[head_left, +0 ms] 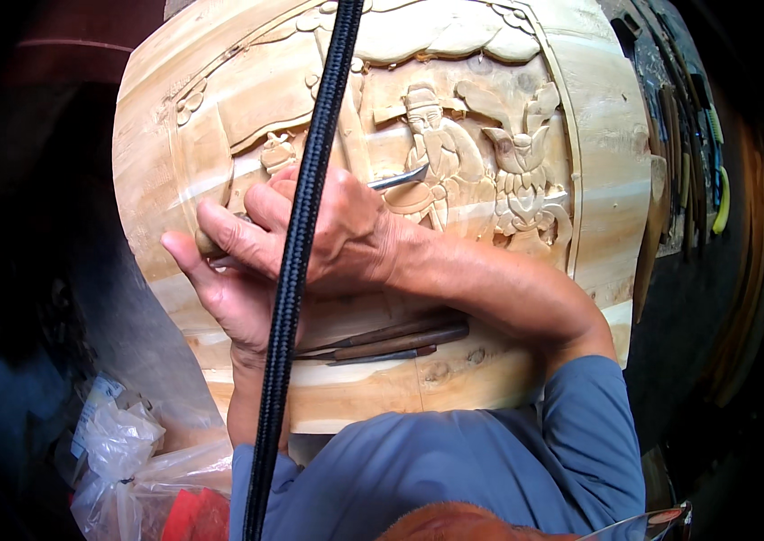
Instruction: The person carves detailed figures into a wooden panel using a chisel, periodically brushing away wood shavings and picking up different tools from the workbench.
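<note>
A large pale wooden panel (603, 153) lies under both hands, carved in relief with a seated figure (440, 149) in a hat. My right hand (337, 221) crosses over to the left and is closed round a carving chisel (400, 178). Its metal blade points right, onto the carved figure. The wooden handle end (209, 245) shows at the left, against my left hand (236, 293). The left thumb stretches up beside this end; the left fingers are mostly hidden under the right hand. Several slim wooden-handled carving tools (391, 343) lie on the panel below my hands.
A black braided cord (296, 243) runs from top to bottom across the view, in front of my hands. Many more tools (684, 135) lie in a row beyond the panel's right edge. A tied clear plastic bag (120, 460) is at the lower left, near something red (194, 516).
</note>
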`<state>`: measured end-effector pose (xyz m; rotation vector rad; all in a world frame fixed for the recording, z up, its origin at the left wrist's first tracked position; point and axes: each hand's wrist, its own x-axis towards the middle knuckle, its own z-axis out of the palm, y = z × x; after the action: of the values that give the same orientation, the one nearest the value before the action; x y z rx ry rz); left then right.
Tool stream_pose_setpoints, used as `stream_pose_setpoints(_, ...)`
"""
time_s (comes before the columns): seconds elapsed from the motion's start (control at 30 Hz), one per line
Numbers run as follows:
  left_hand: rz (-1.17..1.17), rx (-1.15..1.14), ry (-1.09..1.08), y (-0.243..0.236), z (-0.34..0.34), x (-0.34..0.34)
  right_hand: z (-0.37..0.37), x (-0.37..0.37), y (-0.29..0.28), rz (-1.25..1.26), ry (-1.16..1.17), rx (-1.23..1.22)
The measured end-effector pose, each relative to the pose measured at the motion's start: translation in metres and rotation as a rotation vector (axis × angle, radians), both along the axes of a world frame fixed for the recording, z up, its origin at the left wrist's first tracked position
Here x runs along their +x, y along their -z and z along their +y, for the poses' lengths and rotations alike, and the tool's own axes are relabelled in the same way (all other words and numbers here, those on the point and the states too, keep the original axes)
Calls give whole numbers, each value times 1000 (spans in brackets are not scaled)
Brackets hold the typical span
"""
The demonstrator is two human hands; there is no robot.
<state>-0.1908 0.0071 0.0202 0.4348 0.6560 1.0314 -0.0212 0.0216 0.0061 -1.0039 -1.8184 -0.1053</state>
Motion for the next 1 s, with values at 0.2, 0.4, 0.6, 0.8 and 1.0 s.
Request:
stream_pose_setpoints(0.2, 113, -178, -91, -11, -5, 18, 3, 0, 0, 7, 53, -12)
stream_pose_setpoints(0.4, -87, -262, -65, -9, -6, 17, 9, -4, -1, 111, 133, -45)
stream_pose_setpoints(0.6, 49, -186, 20, -6, -8, 12, 9, 0, -1, 83, 130, -97)
stream_pose_setpoints(0.8, 127, -169, 143, -5, -11, 8, 9, 1, -2, 116, 82, -134)
stream_pose_setpoints(1.0, 205, -85, 186, -8, -15, 8, 3, 6, -5, 80, 55, -153)
